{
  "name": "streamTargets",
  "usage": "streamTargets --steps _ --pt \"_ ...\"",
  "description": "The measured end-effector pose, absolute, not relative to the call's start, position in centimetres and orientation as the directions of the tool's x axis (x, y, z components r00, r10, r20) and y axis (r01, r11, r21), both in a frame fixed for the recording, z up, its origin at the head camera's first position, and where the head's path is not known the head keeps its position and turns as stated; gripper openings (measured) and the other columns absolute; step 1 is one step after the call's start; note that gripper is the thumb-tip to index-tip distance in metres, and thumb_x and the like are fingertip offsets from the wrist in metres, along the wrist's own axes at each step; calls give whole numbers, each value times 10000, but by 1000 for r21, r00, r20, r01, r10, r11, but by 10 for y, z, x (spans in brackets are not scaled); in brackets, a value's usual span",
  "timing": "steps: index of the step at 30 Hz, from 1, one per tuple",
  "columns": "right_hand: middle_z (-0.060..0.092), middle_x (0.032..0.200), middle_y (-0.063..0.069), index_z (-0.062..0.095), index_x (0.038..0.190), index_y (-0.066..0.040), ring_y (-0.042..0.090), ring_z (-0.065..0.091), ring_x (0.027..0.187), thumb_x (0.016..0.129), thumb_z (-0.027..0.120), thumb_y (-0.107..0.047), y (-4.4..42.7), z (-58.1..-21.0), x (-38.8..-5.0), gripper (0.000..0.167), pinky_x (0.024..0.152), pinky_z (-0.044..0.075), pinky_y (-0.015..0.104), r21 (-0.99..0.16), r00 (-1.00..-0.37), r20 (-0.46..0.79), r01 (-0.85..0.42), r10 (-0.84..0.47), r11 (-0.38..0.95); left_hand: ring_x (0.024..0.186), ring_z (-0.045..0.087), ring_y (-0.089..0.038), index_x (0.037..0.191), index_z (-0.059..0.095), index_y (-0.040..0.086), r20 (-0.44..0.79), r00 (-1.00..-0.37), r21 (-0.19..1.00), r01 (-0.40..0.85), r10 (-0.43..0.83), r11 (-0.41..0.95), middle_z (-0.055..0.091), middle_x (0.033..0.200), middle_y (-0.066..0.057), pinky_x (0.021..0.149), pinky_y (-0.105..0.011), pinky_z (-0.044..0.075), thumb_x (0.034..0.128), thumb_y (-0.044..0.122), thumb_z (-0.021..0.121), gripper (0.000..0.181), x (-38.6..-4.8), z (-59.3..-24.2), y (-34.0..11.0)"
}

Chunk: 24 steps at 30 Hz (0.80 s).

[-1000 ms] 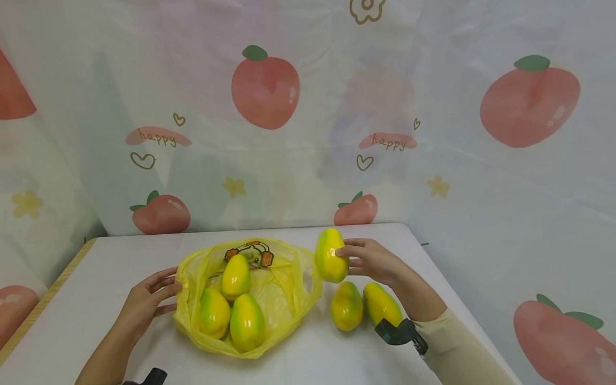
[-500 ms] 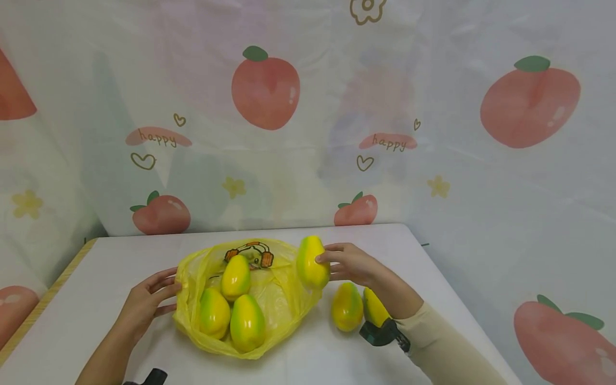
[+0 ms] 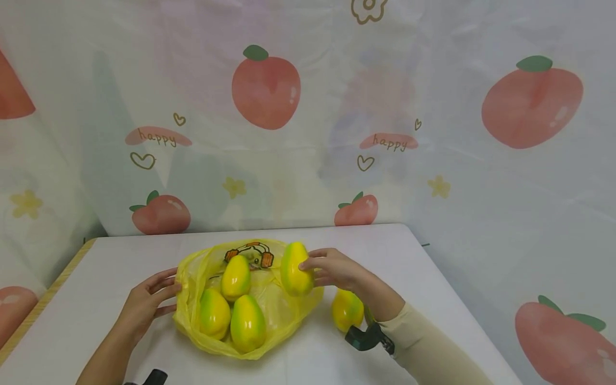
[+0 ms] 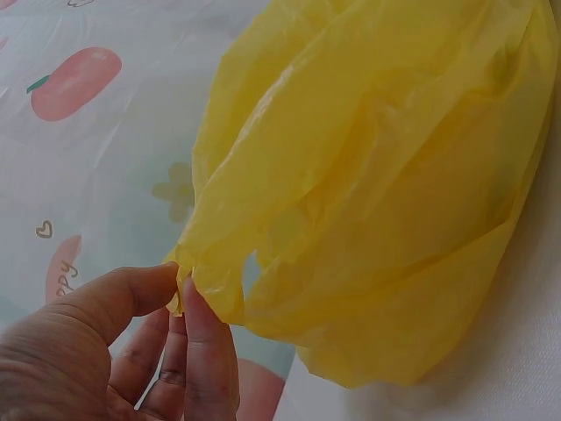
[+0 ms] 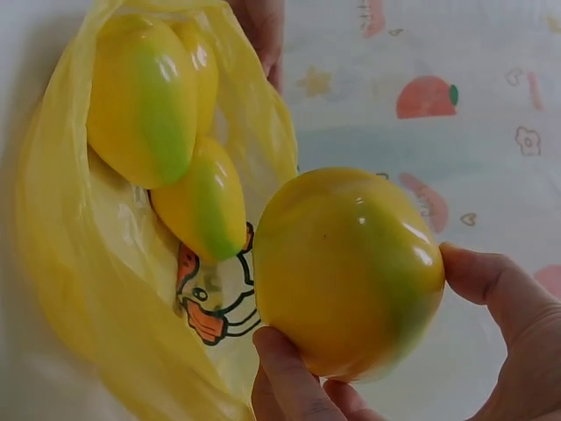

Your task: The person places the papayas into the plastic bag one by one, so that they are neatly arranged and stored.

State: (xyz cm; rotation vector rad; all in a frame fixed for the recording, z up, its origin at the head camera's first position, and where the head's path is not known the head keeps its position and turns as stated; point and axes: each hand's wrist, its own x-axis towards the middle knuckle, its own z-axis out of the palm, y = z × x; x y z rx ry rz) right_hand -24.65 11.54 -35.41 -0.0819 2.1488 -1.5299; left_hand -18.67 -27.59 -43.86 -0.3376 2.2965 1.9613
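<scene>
A thin yellow plastic bag (image 3: 190, 315) lies spread with its mouth toward me, a cartoon printed on its inner back. Thumb and finger of my left hand (image 3: 146, 302) pinch the bag's left edge, plain in the left wrist view, where the bag (image 4: 377, 202) looks crumpled. Inside the bag sit three yellow-green mangoes, one at the back (image 3: 236, 278) and two in front. My right hand (image 3: 334, 270) holds another mango (image 3: 295, 270) over the bag's right part. In the right wrist view, thumb and fingers grip that mango (image 5: 346, 272) from its sides.
On the white table (image 3: 308, 358), right of the bag, lies a loose mango (image 3: 347, 311). One more beside it is mostly hidden behind my right wrist and its black camera mount (image 3: 363, 337). A fruit-printed cloth (image 3: 308, 133) hangs behind the table.
My right hand has moved left with its mango, from beside the bag to over its right part. My left hand and the mangoes in the bag stay put.
</scene>
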Motion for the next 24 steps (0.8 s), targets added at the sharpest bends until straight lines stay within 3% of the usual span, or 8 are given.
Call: streamTargets --steps 24 --pt "462 1422 250 396 1424 96 448 510 1270 832 752 -168 79 -373 -255 739 955 543 469 -878 -851 -413 278 -324 389 915 611 37 1517 343 71 -207 -973 966 -220 -97 137 561 1152 113 814 -271 599 916 357 700 756 -187 -440 -277"
